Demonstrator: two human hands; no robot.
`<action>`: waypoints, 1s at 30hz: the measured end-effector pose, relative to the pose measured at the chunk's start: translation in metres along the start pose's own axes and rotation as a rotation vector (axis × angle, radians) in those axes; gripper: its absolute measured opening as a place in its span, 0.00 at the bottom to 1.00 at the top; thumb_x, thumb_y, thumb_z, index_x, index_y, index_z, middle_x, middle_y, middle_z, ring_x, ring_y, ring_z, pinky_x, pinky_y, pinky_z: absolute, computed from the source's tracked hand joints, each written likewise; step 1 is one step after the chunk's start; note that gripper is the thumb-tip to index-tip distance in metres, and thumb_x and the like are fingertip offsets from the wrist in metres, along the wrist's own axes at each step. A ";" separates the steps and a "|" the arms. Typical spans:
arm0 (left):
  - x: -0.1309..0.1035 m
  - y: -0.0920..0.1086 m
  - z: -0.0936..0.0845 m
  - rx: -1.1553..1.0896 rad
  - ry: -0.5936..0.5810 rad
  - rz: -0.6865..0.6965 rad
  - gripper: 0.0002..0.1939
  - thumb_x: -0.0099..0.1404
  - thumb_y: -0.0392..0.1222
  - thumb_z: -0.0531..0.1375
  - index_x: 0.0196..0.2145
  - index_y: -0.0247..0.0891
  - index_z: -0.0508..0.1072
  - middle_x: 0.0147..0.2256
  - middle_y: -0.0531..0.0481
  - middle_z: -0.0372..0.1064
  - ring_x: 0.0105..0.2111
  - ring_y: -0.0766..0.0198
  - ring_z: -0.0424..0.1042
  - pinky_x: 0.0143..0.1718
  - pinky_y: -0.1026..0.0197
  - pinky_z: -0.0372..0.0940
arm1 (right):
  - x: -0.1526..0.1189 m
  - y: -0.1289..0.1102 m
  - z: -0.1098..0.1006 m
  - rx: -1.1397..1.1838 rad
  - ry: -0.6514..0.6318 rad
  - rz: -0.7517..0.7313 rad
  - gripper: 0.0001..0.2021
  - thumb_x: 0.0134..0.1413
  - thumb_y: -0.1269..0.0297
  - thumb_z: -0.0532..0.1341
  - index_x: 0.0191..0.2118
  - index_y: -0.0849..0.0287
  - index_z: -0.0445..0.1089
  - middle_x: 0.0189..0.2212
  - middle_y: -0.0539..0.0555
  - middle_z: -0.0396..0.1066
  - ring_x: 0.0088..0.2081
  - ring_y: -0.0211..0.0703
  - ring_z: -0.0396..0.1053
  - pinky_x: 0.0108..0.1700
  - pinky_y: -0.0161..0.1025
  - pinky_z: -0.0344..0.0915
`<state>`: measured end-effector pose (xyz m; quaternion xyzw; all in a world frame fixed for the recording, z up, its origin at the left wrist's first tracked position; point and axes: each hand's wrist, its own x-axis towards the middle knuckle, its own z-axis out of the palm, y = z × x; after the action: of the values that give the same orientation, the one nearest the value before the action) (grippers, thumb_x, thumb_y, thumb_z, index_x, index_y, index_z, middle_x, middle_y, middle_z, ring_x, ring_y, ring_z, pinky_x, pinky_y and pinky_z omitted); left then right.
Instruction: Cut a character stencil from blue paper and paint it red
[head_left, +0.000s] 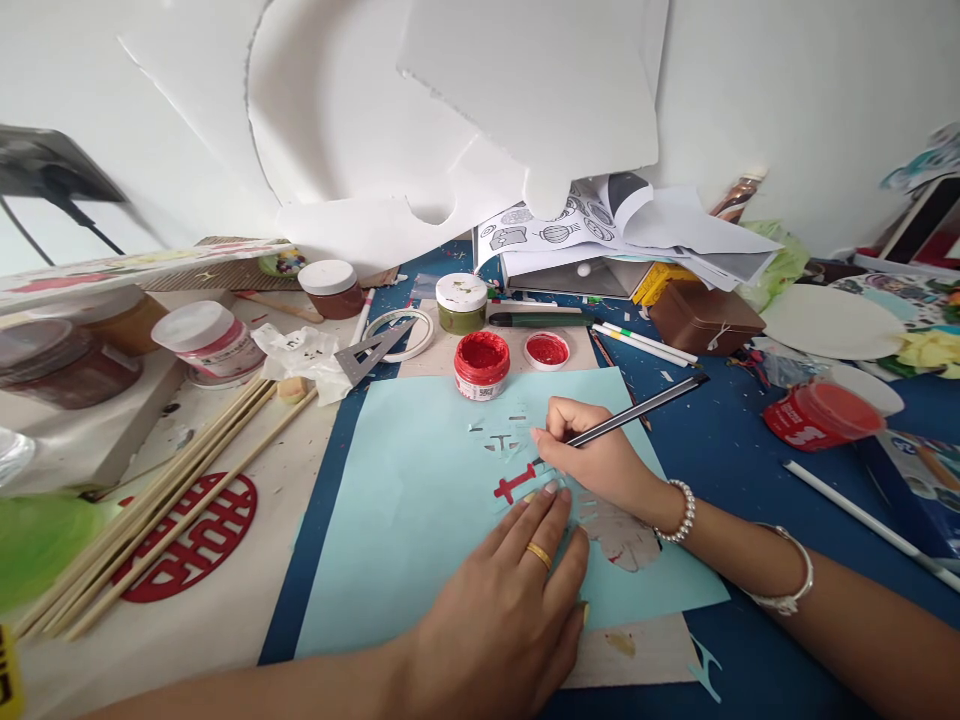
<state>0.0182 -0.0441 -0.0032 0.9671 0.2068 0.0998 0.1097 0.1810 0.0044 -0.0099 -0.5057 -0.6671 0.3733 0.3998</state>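
Observation:
My right hand (600, 455) grips a thin paintbrush with a black and silver handle (637, 411), its tip down at the blue paper. The light blue paper (390, 500) has cut-out shapes, and one cut-out (516, 486) shows red paint by the brush tip. Fingers stretched out, my left hand (510, 590) lies flat on this sheet just below the red shape. Part of the cut-out area is hidden under its fingers. Behind the paper stands an open jar of red paint (481, 368), with its red-smeared lid (547, 349) beside it.
Wooden sticks (180, 500) lie across a red round cut-out (225, 520) at left. Lidded paint jars (202, 335) stand behind them. A tape roll (420, 335) and white-lidded jar (461, 303) are at the back. At right are a red jar (817, 415) and white stick (862, 515).

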 end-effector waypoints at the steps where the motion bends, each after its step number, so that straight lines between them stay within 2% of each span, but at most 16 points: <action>1: 0.000 0.000 0.000 0.000 0.002 -0.001 0.19 0.65 0.41 0.48 0.51 0.28 0.59 0.54 0.33 0.52 0.55 0.48 0.50 0.52 0.51 0.55 | 0.000 0.000 0.000 0.001 0.005 -0.004 0.14 0.48 0.70 0.54 0.19 0.57 0.47 0.16 0.43 0.47 0.20 0.32 0.47 0.22 0.32 0.50; 30: 0.000 -0.001 0.001 0.016 -0.012 0.007 0.20 0.65 0.41 0.46 0.52 0.28 0.58 0.55 0.33 0.51 0.56 0.48 0.49 0.52 0.51 0.54 | 0.000 0.002 0.001 0.012 0.007 -0.013 0.15 0.48 0.71 0.54 0.19 0.58 0.46 0.16 0.43 0.46 0.19 0.31 0.46 0.21 0.31 0.49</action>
<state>0.0181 -0.0436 -0.0041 0.9692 0.2038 0.0929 0.1026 0.1807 0.0051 -0.0117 -0.5003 -0.6668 0.3726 0.4077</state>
